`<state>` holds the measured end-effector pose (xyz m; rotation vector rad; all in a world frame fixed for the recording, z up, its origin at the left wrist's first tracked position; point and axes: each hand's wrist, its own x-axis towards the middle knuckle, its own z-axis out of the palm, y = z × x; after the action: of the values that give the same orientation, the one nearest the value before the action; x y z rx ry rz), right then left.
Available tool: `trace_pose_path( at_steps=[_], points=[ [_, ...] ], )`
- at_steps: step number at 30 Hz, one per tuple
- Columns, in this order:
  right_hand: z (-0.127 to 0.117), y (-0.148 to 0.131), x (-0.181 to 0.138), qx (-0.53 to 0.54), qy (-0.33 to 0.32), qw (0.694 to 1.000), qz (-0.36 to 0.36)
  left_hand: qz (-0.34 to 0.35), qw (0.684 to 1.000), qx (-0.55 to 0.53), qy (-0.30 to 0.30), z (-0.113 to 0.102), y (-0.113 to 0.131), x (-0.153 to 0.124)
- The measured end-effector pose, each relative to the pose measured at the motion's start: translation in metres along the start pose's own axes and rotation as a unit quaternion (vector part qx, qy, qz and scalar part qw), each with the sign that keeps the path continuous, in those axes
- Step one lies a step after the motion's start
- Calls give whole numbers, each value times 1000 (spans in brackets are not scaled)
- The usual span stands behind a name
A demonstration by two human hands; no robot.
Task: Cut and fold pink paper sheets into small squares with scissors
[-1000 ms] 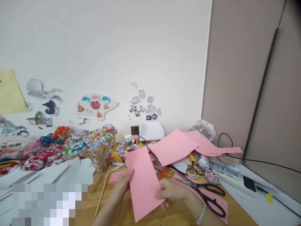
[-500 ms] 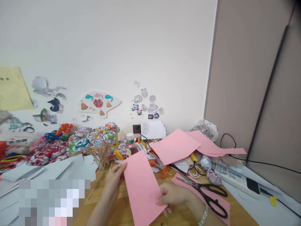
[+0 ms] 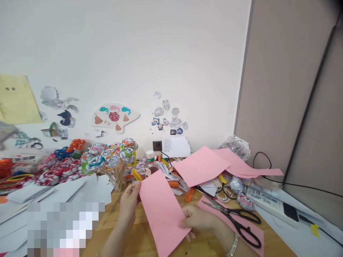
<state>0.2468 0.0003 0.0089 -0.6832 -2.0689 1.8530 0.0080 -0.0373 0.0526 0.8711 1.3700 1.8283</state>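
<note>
A rectangular sheet of pink paper (image 3: 162,214) is held up over the wooden table, tilted toward me. My left hand (image 3: 131,196) pinches its upper left edge between thumb and fingers. Lower on the right edge, my right hand (image 3: 194,221) grips the sheet, thumb on the front and fingers behind. A beaded bracelet circles my right wrist. Black-handled scissors (image 3: 234,216) lie beyond my right forearm, slightly spread, on another pink piece (image 3: 253,232). Farther back rests a larger pink sheet (image 3: 202,166), overlapping more pink paper (image 3: 235,162).
White papers (image 3: 69,194) cover the left side. Behind them stand paper flowers on sticks (image 3: 118,160) and red-and-white woven pieces (image 3: 59,169). A small jar (image 3: 150,159) stands among paper scraps. A power strip (image 3: 270,205) and cables lie at right, near the wall panel.
The view has shifted slightly, so the scene sits a little farther right. Both hands keep their hold on the pink paper, which has turned very slightly.
</note>
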Motion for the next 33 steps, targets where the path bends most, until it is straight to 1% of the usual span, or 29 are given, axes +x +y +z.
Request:
trace_pose_path(
  at_steps=[1, 2, 3, 4, 5, 6, 7, 8, 9, 10, 11, 12, 14, 15, 16, 17, 19, 21, 22, 23, 25, 26, 27, 29, 30, 31, 33],
  points=[
    [1, -2, 2, -3, 47, 999, -7, -3, 1000, 9, 3, 2, -1, 1],
    [2, -4, 4, -18, 111, 993, -23, -6, 1000, 17, 7, 5, -2, 1],
    [3, -6, 6, -51, 187, 980, -48, -8, 1000, 23, 8, 9, -4, 0],
    [4, -8, 7, -102, 263, 956, -78, -9, 1000, 26, 4, 14, -7, -2],
    [6, -11, 7, -171, 327, 923, -106, -13, 1000, 22, -12, 21, -11, -6],
    [9, -12, 6, -252, 367, 887, -126, -20, 999, 14, -41, 27, -15, -11],
    [13, -13, 6, -333, 380, 853, -131, -30, 996, 4, -82, 33, -20, -17],
    [18, -13, 5, -405, 372, 826, -124, -51, 988, -21, -145, 39, -25, -23],
    [25, -12, 4, -460, 353, 807, -111, -52, 981, -34, -185, 44, -30, -30],
    [31, -11, 3, -495, 331, 797, -101, -46, 979, -25, -197, 47, -34, -35],
    [38, -10, 3, -512, 310, 795, -100, -40, 982, -6, -186, 49, -37, -39],
    [44, -9, 3, -512, 290, 801, -109, -29, 987, 17, -157, 49, -38, -41],
    [52, -9, 2, -486, 269, 818, -149, -27, 993, 54, -101, 47, -35, -42],
    [53, -10, 2, -466, 271, 824, -172, -31, 994, 59, -90, 44, -30, -40],
    [52, -12, 2, -443, 286, 828, -190, -41, 993, 63, -96, 42, -25, -39],
    [48, -14, 1, -417, 316, 829, -199, -50, 990, 66, -111, 39, -18, -38],
    [34, -17, 1, -351, 403, 823, -191, -70, 981, 78, -161, 35, -4, -40],
    [15, -18, 2, -266, 482, 817, -173, -96, 962, 94, -239, 32, 8, -45],
    [5, -18, 3, -214, 504, 821, -165, -109, 947, 104, -285, 31, 12, -49],
    [-4, -18, 3, -156, 502, 836, -156, -119, 929, 118, -331, 31, 15, -53],
    [-19, -17, 0, -52, 454, 879, -135, -114, 894, 160, -402, 31, 19, -60],
    [-24, -18, -2, -15, 424, 897, -125, -102, 881, 182, -424, 31, 19, -62],
    [-26, -19, -5, 9, 385, 916, -116, -87, 871, 201, -440, 31, 19, -64],
    [-28, -24, -12, 33, 305, 947, -94, -68, 861, 223, -452, 33, 16, -64],
    [-27, -26, -14, 38, 275, 957, -83, -69, 859, 228, -454, 33, 15, -63],
    [-26, -28, -16, 40, 259, 962, -74, -72, 857, 235, -452, 34, 12, -62],
    [-25, -30, -18, 42, 266, 961, -67, -67, 851, 273, -444, 33, 8, -57]
  ],
)
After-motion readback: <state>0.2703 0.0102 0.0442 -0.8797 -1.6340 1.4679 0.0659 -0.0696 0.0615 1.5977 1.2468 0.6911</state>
